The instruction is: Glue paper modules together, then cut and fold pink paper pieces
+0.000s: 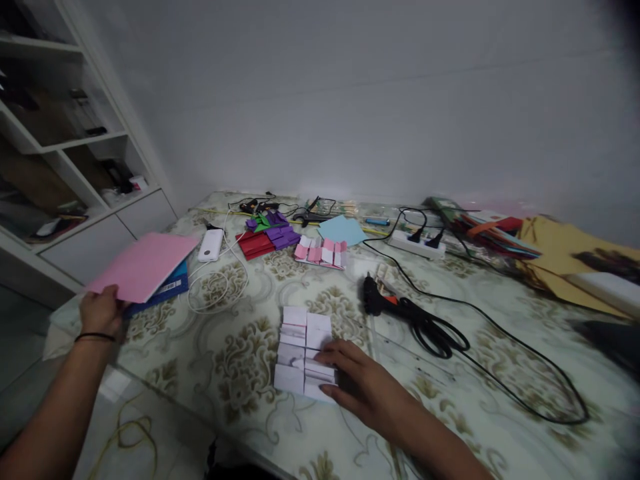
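Observation:
At the left edge of the table my left hand (101,312) pinches the near corner of a pink paper sheet (145,263). The sheet lies partly over a blue booklet (173,283), of which only the right side shows. Toward the middle front, a folded white paper piece (291,357) with pleats in two columns lies flat on the table. The fingertips of my right hand (357,380) rest on its right side, thumb and fingers apart; the hand hides part of that edge.
Behind lie pink-and-white folded paper (321,253), purple folded paper (283,235), red folded paper (255,245) and light blue sheets (343,231). A white power bank (211,245) with cable is left. Right are a black glue gun (373,295), its looped cord, and a power strip (416,244).

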A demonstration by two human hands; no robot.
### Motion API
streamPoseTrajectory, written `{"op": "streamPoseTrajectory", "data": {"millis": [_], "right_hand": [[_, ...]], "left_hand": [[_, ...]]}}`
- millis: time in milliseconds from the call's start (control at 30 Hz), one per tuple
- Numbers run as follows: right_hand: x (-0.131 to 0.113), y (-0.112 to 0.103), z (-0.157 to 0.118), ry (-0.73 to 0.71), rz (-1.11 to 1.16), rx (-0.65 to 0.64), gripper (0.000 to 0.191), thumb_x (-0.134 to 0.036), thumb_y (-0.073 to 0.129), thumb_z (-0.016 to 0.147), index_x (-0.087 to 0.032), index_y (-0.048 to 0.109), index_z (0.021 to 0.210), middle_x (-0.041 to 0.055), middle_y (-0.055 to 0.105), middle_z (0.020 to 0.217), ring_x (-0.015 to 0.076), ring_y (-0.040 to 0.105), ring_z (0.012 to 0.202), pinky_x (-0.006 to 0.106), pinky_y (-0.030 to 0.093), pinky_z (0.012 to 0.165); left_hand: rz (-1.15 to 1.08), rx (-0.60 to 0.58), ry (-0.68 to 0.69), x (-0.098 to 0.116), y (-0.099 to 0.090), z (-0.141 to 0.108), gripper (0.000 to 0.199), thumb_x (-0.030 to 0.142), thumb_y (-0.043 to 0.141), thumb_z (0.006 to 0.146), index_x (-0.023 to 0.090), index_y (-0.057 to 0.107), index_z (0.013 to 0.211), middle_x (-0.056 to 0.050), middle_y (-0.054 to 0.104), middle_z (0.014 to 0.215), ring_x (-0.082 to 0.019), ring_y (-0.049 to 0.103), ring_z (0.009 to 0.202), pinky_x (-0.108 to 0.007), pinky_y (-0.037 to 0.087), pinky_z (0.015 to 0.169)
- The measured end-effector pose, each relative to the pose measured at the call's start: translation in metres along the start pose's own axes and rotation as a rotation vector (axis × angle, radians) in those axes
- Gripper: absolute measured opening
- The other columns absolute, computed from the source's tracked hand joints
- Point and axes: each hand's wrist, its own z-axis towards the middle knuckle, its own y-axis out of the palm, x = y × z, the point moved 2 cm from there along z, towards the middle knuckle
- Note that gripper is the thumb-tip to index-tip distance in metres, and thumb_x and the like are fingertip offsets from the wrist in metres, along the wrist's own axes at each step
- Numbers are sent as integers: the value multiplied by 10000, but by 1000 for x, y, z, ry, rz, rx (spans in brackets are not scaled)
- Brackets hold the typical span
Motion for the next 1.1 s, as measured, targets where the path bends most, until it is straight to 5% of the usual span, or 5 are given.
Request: {"op": "streamPoseTrajectory", "data": {"millis": [200,367,567,867,1100], "right_hand": [[1,1,0,-11,-4,16,327,-250,678,990,-205,667,1313,169,643,1364,291,647,1285,478,550,1102],[2,3,0,-22,0,24,341,-211,688,964,-209,660,1303,161,656,1338,281,674,1241,444,568,1067],[-2,4,1,18,13,23,310,-215,672,969,-204,660,1279,158,648,1319,266,701,1172,420,599,1004],[-5,5,9,63,-41,65,377,-155,655,971,-187,632,1346,176,602,1402,274,670,1271,436,572,1085],[-3,-6,43,42,-105,53,406,-98,661,942,-121,644,1348,191,608,1372,276,686,1215,425,570,1082]], "left_hand": [[53,-330,-222,-28,6,-34,370,370,680,1026,157,649,1327,-116,682,1316,-268,706,1110,-472,627,930],[240,-592,-57,-14,-11,-35,569,742,769,741,185,667,684,24,631,569,-185,585,521,-280,480,522],[291,-557,343,20,11,-11,892,863,833,428,234,746,1054,-60,741,1306,-302,611,1272,-340,482,1081],[393,-656,407,18,31,12,1007,1005,717,359,216,767,982,-107,811,1141,-317,726,1046,-374,572,938],[394,-738,393,-1,27,36,935,1014,717,397,340,818,1035,-11,817,1253,-333,723,1204,-435,527,1091]]}}
